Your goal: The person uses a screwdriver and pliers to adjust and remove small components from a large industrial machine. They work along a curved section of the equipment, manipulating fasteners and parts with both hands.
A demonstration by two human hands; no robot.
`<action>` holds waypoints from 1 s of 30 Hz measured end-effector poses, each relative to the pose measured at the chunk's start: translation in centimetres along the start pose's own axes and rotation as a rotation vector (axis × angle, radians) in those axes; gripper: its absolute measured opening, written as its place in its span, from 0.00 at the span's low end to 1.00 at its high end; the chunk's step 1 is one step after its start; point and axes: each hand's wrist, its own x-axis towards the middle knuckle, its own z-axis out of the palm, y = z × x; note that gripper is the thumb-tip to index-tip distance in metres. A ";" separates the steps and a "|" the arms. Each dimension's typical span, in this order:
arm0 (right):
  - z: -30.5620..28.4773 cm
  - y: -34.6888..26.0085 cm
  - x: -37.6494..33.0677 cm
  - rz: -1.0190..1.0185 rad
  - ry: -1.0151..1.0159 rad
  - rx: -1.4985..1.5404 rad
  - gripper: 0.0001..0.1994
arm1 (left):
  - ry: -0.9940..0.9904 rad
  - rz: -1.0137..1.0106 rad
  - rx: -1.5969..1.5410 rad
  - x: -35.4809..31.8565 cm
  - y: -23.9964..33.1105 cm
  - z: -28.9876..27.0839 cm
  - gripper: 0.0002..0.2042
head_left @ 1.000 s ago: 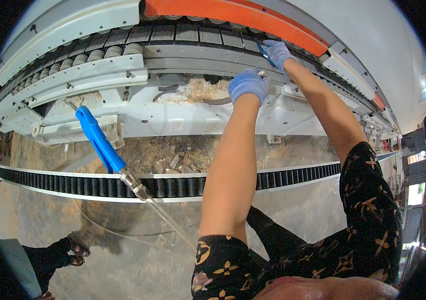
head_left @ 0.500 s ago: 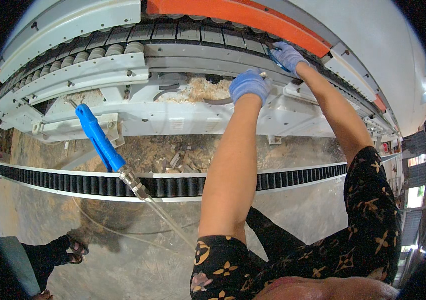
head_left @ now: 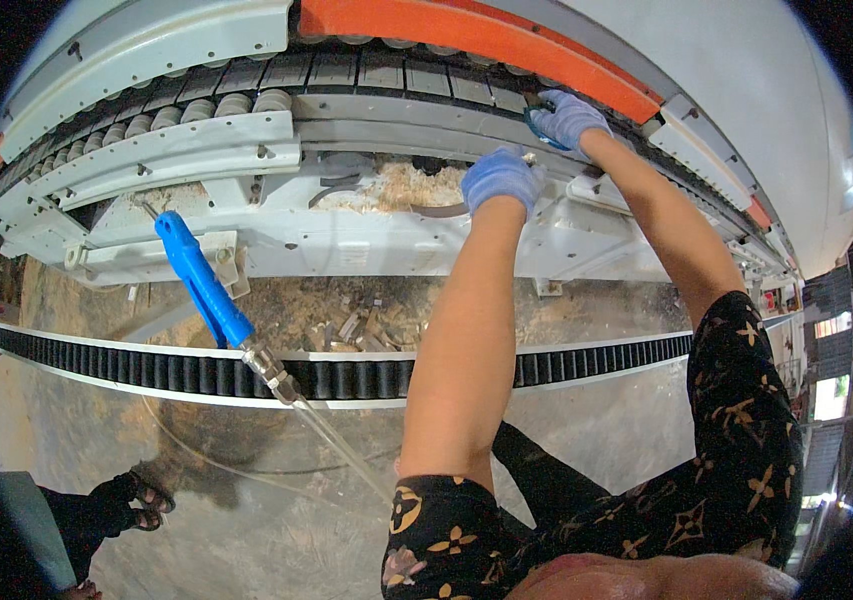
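My left hand (head_left: 499,182), in a light blue knit glove, is closed in a fist against the lower rail of the white machine (head_left: 386,232). A small pale bit shows at its thumb side; what the fingers hold is hidden. Farther right, my right hand (head_left: 570,120), also gloved, reaches over the upper rail to the chain of grey pads (head_left: 381,72). Its fingers are curled round a dark teal thing (head_left: 538,128), mostly covered by the glove, whose kind I cannot make out. The orange guard (head_left: 486,42) runs just beyond this hand.
Left of me, a blue air blow gun (head_left: 198,275) hangs from the machine, with a clear hose (head_left: 346,452) trailing down. A white-edged roller track (head_left: 356,380) crosses in front of my body. Sawdust (head_left: 411,185) lies in the machine frame. Another person's sandalled feet (head_left: 151,500) stand at lower left.
My right hand has shifted slightly left and down along the pad chain, turning a little, with the teal thing still in it. The left hand has stayed almost in place.
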 end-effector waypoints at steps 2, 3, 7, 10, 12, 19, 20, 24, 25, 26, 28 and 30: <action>-0.1 -0.2 -0.1 -0.007 0.011 -0.061 0.31 | -0.039 -0.008 0.013 0.2 0.2 0.1 0.27; -0.5 -0.4 0.0 -0.020 -0.002 -0.075 0.30 | -0.040 -0.008 0.019 0.5 0.0 0.2 0.27; -0.8 -0.5 1.0 -0.062 -0.001 -0.142 0.30 | 0.009 0.057 0.028 0.9 -0.3 0.8 0.24; -0.5 -0.8 0.5 -0.058 0.032 -0.166 0.29 | 0.025 0.064 -0.015 0.5 -0.2 0.8 0.21; -0.5 -1.5 0.1 -0.026 0.026 -0.181 0.29 | -0.019 0.036 -0.001 0.8 -0.4 0.8 0.22; -0.8 -2.1 0.2 -0.065 0.024 -0.240 0.28 | -0.021 0.024 0.021 0.7 -0.1 0.8 0.22; -0.9 -2.3 0.1 -0.063 0.015 -0.242 0.27 | -0.011 0.030 0.018 0.6 -0.1 0.7 0.23; -1.2 -2.8 0.1 -0.072 0.008 -0.298 0.25 | -0.013 0.037 0.000 0.4 -0.2 0.8 0.24; -1.2 -2.9 0.1 -0.072 0.021 -0.305 0.24 | -0.024 0.034 -0.006 0.4 -0.2 0.8 0.24; -1.3 -3.0 0.2 -0.072 0.034 -0.313 0.23 | -0.013 0.052 -0.007 0.5 -0.2 0.8 0.24; -1.5 -3.4 0.3 -0.073 0.033 -0.326 0.22 | 0.014 0.086 -0.011 0.5 -0.3 0.8 0.24; -1.7 -3.6 0.5 -0.068 0.003 -0.337 0.21 | 0.004 0.055 0.024 0.3 0.0 0.5 0.22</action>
